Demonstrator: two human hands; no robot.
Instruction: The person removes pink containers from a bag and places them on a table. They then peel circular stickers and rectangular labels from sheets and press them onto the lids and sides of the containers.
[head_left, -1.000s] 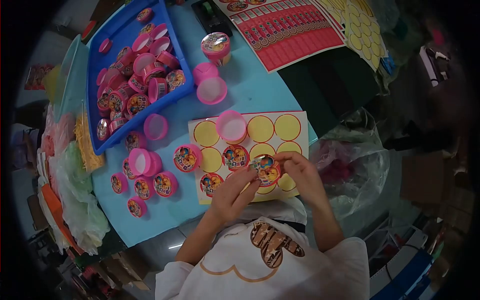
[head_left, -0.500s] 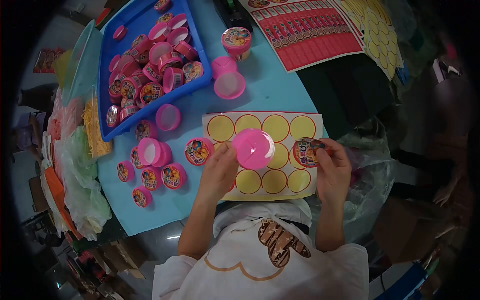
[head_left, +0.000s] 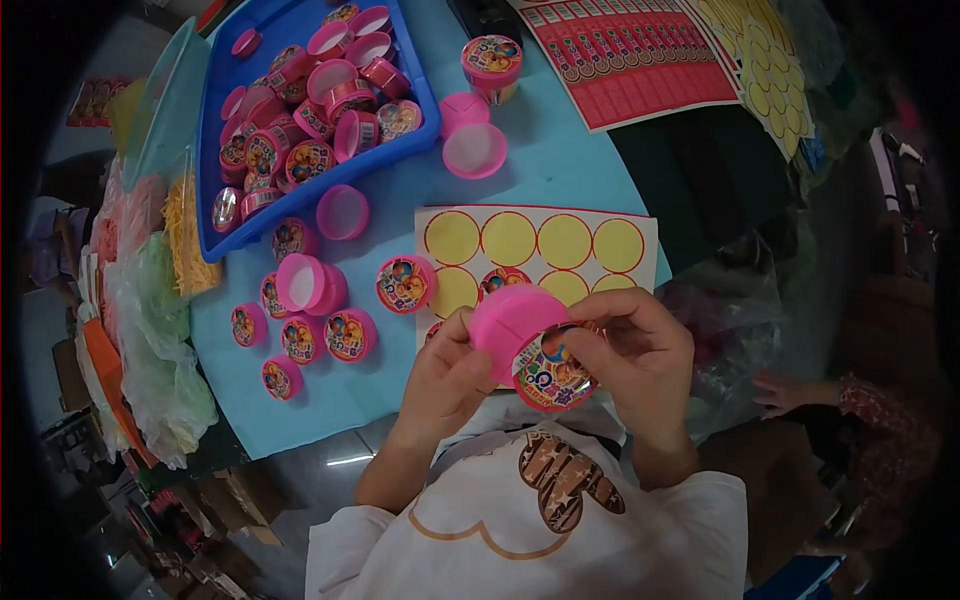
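By the counter's point(head_left: 560, 175) near edge, over the sheet of yellow circles point(head_left: 509, 238), a pink lid point(head_left: 497, 330) is clamped between left hand point(head_left: 440, 385) fingers and thumb. A round sticker point(head_left: 553, 378), overlapping its lower right side, is pinched in the right hand point(head_left: 645, 375).

Two bare hands come close together above the near edge of the bench point(head_left: 270, 425), forearms angled upward and inward. The left hand point(head_left: 447, 380) pinches between thumb and curled fingers; the right hand point(head_left: 640, 360) presses its thumb inward, the index finger arched above it.
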